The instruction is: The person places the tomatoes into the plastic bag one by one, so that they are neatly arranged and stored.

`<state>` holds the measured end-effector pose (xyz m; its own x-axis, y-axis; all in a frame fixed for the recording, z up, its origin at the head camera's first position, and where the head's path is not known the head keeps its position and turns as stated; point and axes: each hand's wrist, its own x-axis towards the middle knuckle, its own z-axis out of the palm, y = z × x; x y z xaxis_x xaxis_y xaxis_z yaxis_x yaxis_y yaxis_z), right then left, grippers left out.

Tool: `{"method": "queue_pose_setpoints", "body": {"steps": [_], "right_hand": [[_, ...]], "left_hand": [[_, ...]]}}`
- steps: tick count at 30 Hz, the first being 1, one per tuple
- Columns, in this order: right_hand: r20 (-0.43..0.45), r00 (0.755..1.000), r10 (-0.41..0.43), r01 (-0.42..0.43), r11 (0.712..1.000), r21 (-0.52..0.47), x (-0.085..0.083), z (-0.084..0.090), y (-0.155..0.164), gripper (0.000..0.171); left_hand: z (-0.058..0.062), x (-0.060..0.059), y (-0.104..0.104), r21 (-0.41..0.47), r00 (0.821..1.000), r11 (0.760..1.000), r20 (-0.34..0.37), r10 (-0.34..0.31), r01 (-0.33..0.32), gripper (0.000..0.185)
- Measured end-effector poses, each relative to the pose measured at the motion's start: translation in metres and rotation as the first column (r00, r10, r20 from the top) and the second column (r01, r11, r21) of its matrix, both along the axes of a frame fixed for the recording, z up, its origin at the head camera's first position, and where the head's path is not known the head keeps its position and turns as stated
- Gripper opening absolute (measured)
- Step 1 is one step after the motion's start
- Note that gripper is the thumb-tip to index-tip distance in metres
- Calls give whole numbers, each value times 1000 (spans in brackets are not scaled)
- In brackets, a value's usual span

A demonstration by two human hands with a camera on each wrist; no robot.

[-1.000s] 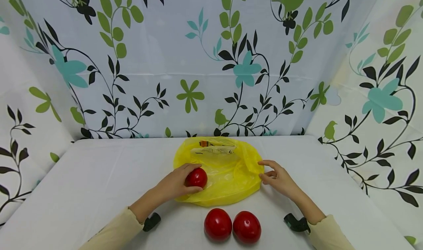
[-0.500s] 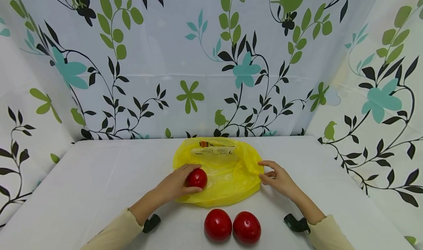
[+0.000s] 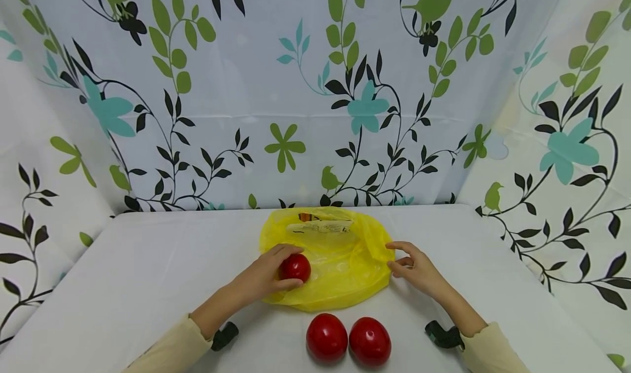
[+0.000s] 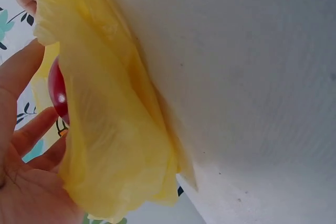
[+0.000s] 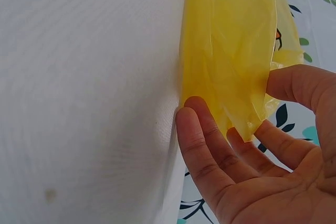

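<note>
A yellow plastic bag point(image 3: 340, 282) lies spread on the table with its mouth toward me. At its left part my left hand point(image 3: 268, 271) holds a glossy red round fruit point(image 3: 297, 268), thumb and fingers curved around it. In the left wrist view the bag's film point(image 4: 110, 119) covers part of the red fruit point(image 4: 59, 90). My right hand point(image 3: 416, 266) pinches the bag's right edge; in the right wrist view the thumb and fingers point(image 5: 197, 135) meet the yellow film point(image 5: 231, 40). Whether the fruits are apples or tomatoes, I cannot tell.
Two larger red fruits point(image 3: 327, 337) sit side by side on the white table point(image 3: 172, 263), in front of the bag. Black devices are strapped at both wrists point(image 3: 225, 336). A leaf-patterned curtain point(image 3: 227, 61) stands behind the table and along its sides.
Both hands keep their places on the fruit and the bag. Only the head view has tilted slightly, so everything sits a little lower in it.
</note>
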<state>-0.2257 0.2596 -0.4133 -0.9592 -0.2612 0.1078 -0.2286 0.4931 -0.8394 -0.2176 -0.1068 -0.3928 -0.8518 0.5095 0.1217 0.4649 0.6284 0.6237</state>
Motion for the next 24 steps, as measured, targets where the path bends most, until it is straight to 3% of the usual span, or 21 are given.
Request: {"method": "queue_pose_setpoints", "body": {"steps": [12, 24], "right_hand": [[5, 1000, 5, -5, 1000, 9, 0, 1, 0, 45], [6, 1000, -1, 1, 1000, 15, 1, 1, -1, 45]], "left_hand": [[9, 6, 4, -12, 1000, 1000, -22, 16, -17, 59], [10, 10, 0, 48, 998, 999, -61, 1, 2, 55]]}}
